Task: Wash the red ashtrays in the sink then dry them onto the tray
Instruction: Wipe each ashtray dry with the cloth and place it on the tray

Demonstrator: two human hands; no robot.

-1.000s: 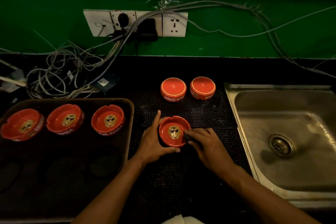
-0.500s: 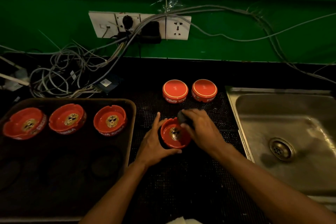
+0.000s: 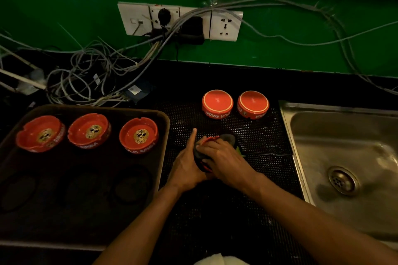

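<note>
A red ashtray [image 3: 206, 140] sits on the black perforated mat [image 3: 254, 135], mostly hidden under my hands. My left hand [image 3: 187, 163] holds its left side, index finger pointing up. My right hand [image 3: 224, 158] presses a dark cloth [image 3: 229, 139] into the ashtray. Three red ashtrays [image 3: 139, 135] stand upright in a row at the back of the dark tray [image 3: 165, 127] on the left. Two more ashtrays [image 3: 217, 103] lie upside down at the back of the mat. The steel sink [image 3: 344, 157] is on the right.
A tangle of cables [image 3: 90, 79] lies behind the tray, running up to wall sockets [image 3: 224, 26] on the green wall. Something white [image 3: 217, 260] shows at the bottom edge. The front part of the tray holds nothing.
My right hand has moved from the ashtray's far rim down over its bowl, covering it with the cloth. My left hand keeps its hold.
</note>
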